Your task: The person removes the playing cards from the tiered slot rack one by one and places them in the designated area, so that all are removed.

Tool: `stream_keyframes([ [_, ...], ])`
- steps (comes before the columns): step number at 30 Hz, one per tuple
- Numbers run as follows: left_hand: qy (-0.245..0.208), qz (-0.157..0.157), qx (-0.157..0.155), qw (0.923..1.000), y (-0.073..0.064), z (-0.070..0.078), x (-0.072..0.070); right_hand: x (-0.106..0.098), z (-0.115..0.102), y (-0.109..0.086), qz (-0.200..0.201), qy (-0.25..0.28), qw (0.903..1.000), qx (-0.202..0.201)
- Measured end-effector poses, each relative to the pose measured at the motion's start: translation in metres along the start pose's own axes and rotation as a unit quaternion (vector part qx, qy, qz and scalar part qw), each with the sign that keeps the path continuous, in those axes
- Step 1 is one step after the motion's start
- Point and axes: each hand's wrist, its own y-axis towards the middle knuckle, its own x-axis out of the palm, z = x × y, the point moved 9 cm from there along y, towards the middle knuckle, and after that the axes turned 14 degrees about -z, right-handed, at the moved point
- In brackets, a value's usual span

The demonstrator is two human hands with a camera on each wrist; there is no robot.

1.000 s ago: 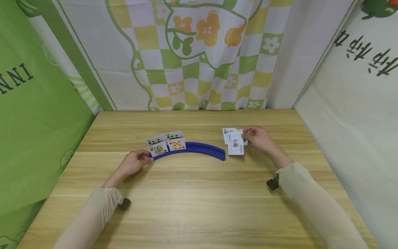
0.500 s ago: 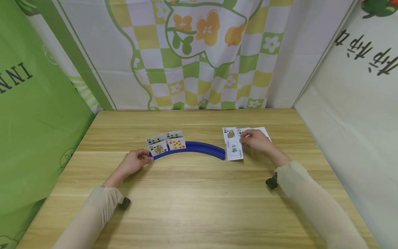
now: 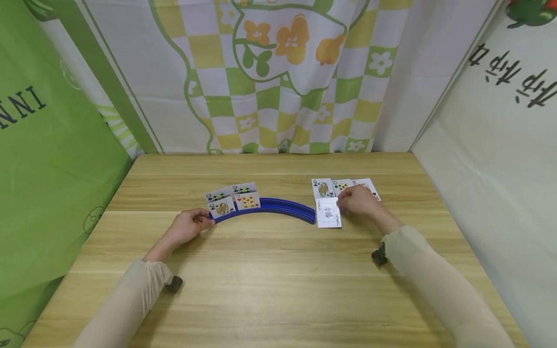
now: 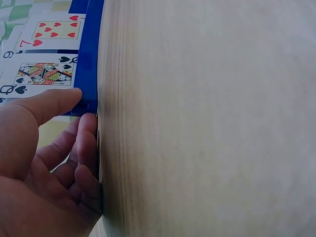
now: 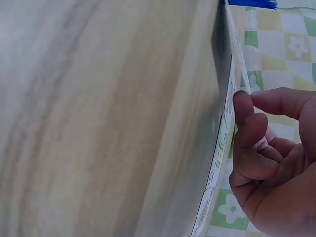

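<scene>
My left hand (image 3: pixel 188 226) holds the left end of a curved blue card holder (image 3: pixel 287 208). In the left wrist view, its thumb (image 4: pixel 59 101) lies along the holder's end. A queen of spades (image 4: pixel 47 74) and a seven of hearts (image 4: pixel 54 30) stand upright in the front slot, with two more cards partly hidden behind them. Near the holder's right end, my right hand (image 3: pixel 363 202) pinches a joker card (image 3: pixel 329 213) by its right edge between thumb and finger. The right wrist view shows this card (image 5: pixel 239 52) edge-on, tilted above the table.
Behind the joker, a queen of spades (image 3: pixel 322 188), a ten (image 3: pixel 342 185) and a king (image 3: pixel 369 185) lie face up in a row, the latter two partly covered by my right hand. The wooden table (image 3: pixel 270 290) ends at a patterned curtain (image 3: pixel 287 111).
My right hand has drawn the joker toward the table's front, off the row of cards, so the queen, ten and king show more. My left hand stays on the card holder.
</scene>
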Motion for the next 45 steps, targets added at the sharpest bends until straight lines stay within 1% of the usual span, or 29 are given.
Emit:
stream_keyframes([
  [2, -0.002, -0.001, -0.003, 1.0000, 0.000, -0.001, 0.000, 0.000, 0.001, 0.000, 0.006, -0.013, 0.9999, 0.002],
  [7, -0.005, -0.003, -0.006, 1.0000, 0.000, -0.002, 0.001, 0.001, 0.004, 0.000, 0.007, -0.024, 0.9996, 0.014],
  [11, -0.002, -0.001, -0.005, 1.0000, 0.000, 0.000, 0.001, 0.002, 0.006, 0.000, 0.003, -0.020, 0.9996, 0.018],
  [21, 0.001, 0.000, -0.009, 1.0000, 0.000, 0.000, -0.001, 0.001, 0.008, 0.000, 0.004, -0.006, 1.0000, -0.002],
  [31, 0.001, -0.001, -0.004, 1.0000, -0.001, 0.000, 0.000, 0.004, 0.008, -0.001, -0.008, 0.000, 0.9999, 0.009],
  [39, 0.002, 0.002, 0.005, 1.0000, -0.001, 0.001, 0.001, 0.002, 0.003, -0.001, -0.006, 0.013, 0.9999, 0.002],
  [45, 0.005, 0.004, 0.007, 1.0000, 0.000, 0.001, 0.001, -0.001, -0.006, -0.004, -0.011, 0.019, 0.9997, -0.015],
])
